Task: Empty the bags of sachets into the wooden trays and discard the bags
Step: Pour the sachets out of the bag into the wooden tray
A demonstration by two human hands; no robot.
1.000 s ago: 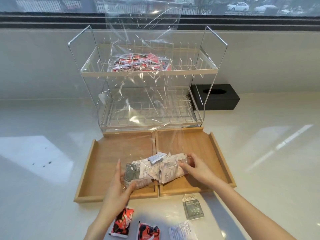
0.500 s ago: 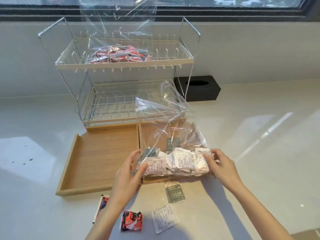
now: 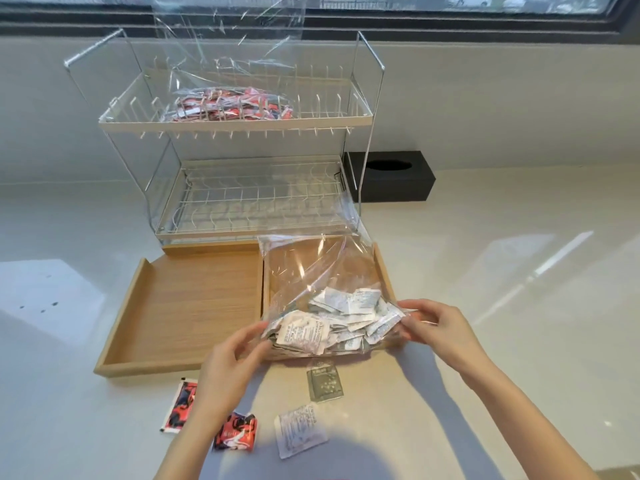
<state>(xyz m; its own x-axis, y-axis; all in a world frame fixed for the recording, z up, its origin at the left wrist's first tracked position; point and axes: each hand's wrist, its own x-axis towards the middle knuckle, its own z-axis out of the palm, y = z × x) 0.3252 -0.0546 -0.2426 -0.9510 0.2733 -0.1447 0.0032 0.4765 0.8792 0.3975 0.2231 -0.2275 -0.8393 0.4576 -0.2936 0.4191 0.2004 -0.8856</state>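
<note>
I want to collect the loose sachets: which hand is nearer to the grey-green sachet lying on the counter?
The left hand is slightly nearer, just left of the grey-green sachet; the right hand is farther, up to its right.

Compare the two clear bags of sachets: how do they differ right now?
The near bag holds white sachets, the rack bag red ones. The near bag lies over the right wooden tray, gripped by the left hand and right hand; the rack bag stands untouched on the top shelf. Both are clear plastic and not yet emptied.
</note>
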